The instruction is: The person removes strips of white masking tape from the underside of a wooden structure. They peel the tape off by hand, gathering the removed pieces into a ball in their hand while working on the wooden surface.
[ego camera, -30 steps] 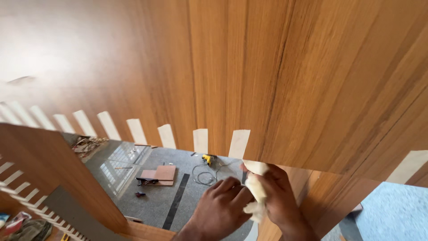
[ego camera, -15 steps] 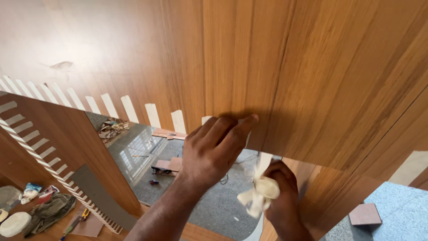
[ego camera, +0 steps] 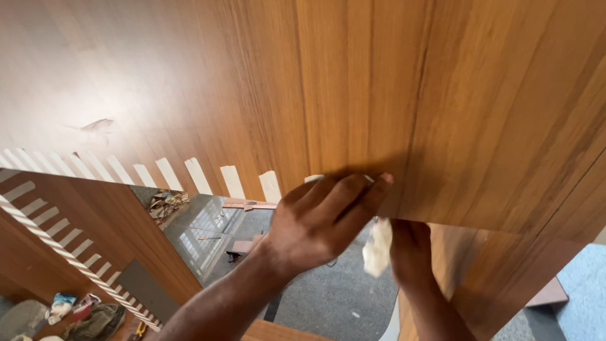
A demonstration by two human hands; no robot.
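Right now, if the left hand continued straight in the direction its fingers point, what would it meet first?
The left hand points up and to the right, fingers already lying on the lower edge of the wood panel. Going on, it would only slide further over that panel's face. The right hand with its white cloth sits below this line.

Wood-veneer panel: large, brown, vertical grain, upright. White cloth: crumpled wad, located just below the panel's lower edge.
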